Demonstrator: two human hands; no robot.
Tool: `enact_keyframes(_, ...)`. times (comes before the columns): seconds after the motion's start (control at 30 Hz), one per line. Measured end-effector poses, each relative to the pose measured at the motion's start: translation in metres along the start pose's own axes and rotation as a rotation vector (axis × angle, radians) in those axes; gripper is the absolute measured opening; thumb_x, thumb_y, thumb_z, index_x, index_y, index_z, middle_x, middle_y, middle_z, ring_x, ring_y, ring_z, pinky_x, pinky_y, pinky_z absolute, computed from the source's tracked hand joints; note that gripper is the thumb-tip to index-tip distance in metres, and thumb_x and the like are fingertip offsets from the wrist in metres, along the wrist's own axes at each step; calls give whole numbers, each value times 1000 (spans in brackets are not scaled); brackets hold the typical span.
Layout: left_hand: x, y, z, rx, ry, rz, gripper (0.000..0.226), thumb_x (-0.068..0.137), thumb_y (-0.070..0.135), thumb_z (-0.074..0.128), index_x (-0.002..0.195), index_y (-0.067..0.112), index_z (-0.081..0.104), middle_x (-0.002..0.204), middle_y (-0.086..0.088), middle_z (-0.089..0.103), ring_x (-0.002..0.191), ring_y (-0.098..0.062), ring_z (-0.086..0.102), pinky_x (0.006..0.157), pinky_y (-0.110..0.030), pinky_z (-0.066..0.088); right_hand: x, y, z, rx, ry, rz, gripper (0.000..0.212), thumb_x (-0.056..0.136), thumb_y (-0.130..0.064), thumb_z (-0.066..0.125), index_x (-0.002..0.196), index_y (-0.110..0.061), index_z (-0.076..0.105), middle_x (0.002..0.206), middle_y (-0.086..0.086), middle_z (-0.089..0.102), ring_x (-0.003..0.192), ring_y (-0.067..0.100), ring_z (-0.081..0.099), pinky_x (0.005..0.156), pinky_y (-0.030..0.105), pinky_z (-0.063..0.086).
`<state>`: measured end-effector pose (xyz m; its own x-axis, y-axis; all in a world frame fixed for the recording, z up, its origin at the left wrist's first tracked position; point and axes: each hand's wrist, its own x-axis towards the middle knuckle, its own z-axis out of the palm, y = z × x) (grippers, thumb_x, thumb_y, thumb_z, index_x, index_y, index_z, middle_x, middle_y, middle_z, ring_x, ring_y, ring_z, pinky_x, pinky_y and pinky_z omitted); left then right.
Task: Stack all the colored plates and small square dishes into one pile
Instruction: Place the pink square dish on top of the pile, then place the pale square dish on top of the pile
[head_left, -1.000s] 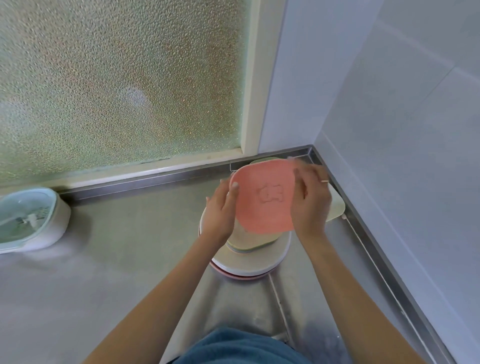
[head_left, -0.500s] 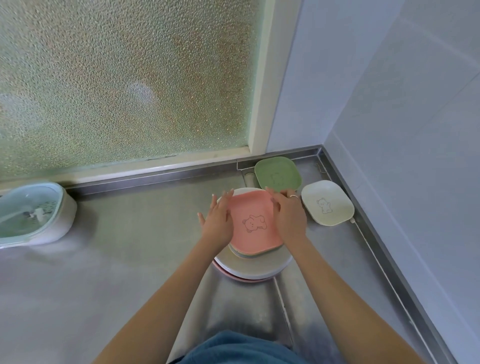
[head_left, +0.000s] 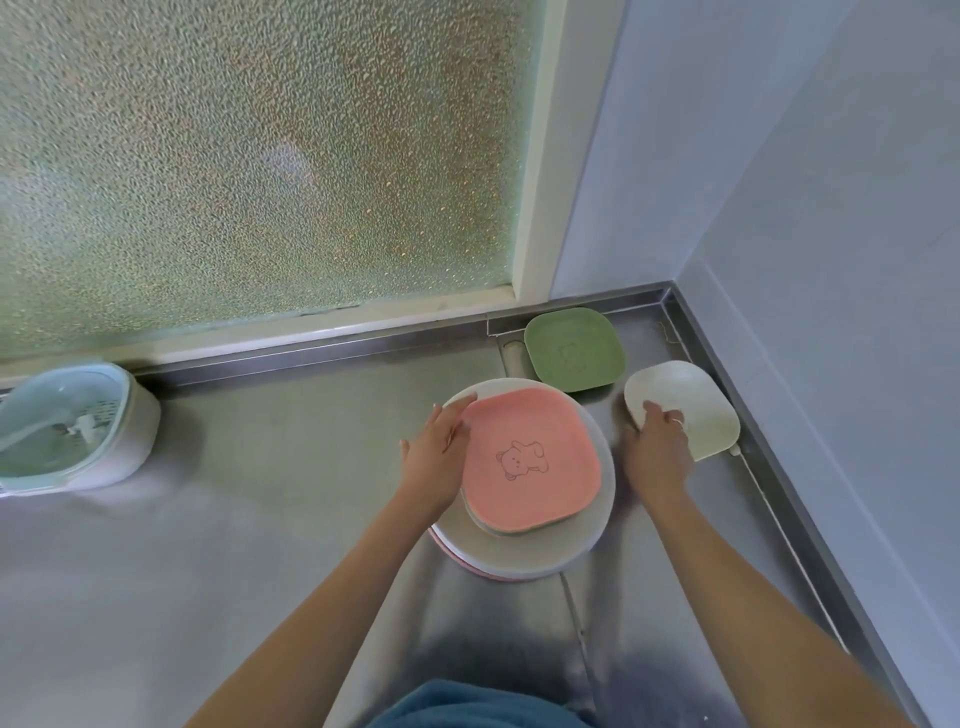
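Pink square dish (head_left: 530, 460) lies flat on top of the pile (head_left: 524, 551), over another small dish whose edge shows beneath it and the wider round plates below; a pink rim shows at the pile's base. The left hand (head_left: 434, 462) rests open against the pink dish's left edge, its grip released, steadying rather than holding. The right hand (head_left: 655, 452) lies on the near-left corner of the cream square dish (head_left: 691, 400), fingers over its rim; whether that grip has closed cannot be told from this angle. The green square dish (head_left: 574, 353) sits apart, in the far corner, not yet stacked.

Judged step: take up the cream dish and set it on the pink one. Done well, the thumb goes under the rim, the dish lifts level and is carried left, and comes down square with corners aligned so that it nests; the left hand keeps the pile from sliding.

The cream dish lies close to the counter's (head_left: 260, 519) raised right lip and the wall (head_left: 831, 260), so room lies only leftward and upward. Open counter spreads left toward the lidded container (head_left: 72, 426), well apart.
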<state>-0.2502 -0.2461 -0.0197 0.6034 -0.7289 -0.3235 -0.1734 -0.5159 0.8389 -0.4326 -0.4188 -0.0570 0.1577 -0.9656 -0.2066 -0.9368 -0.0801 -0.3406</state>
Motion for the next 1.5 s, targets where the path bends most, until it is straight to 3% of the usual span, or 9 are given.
enact_keyframes(0.2,1,0,7,-24,63,-10,42,87,32,28,119,51,47,130,6,58,133,-27,43,109,-59,29,1,16,16,-132,7,-30,29,88,-1,41,108,-7,61,112,18,54,105,37,49,74,38,41)
enact_keyframes(0.47,2,-2,7,-12,63,18,46,86,32,28,124,45,50,130,7,59,134,-25,41,110,-56,29,-29,-2,-2,145,356,-124,22,87,-4,49,97,-13,66,104,9,58,99,33,50,61,30,36)
enact_keyframes(0.7,1,5,-1,-101,44,-11,43,95,46,33,133,33,48,139,4,52,131,-19,44,114,-46,29,-81,-31,-20,311,421,-611,18,77,-8,62,88,-18,71,100,2,56,90,23,55,55,24,41)
enact_keyframes(0.83,-1,16,-5,-339,91,-9,34,98,40,31,101,26,62,110,-1,64,109,-20,56,105,-42,40,-106,-29,-17,254,389,-838,24,78,-12,53,88,-21,73,91,0,57,82,14,49,54,24,47)
enact_keyframes(0.93,-3,19,-6,-366,95,-13,41,97,44,30,107,26,65,111,0,65,108,-18,58,103,-42,41,-120,-19,-13,199,353,-915,19,80,-18,55,85,-22,74,82,0,61,76,15,50,52,25,49)
enact_keyframes(1.03,-4,20,-4,-331,64,13,41,95,45,34,120,28,61,121,0,64,114,-19,57,103,-40,43,-127,-12,-13,180,303,-904,17,79,-26,58,83,-21,74,81,-2,62,75,16,55,54,21,48)
enact_keyframes(1.17,-6,16,1,-223,22,15,32,95,18,38,119,21,58,109,-3,63,105,-26,57,91,-38,46,-127,-13,-15,229,168,-873,18,76,-28,54,77,-22,71,78,-7,61,78,11,52,56,22,49)
enact_keyframes(1.3,-5,7,0,-198,12,-14,34,92,12,42,120,20,59,105,-1,64,102,-25,58,88,-35,46,-114,-20,-22,443,132,-675,27,79,-30,45,82,-24,71,83,-12,59,78,-1,46,67,5,37)
enact_keyframes(1.5,-1,9,-4,-259,33,-12,20,95,17,45,98,24,64,89,7,63,85,-14,56,74,-25,44,-46,-40,-35,518,252,-351,23,89,-10,48,98,-22,65,97,2,58,74,17,51,64,27,42)
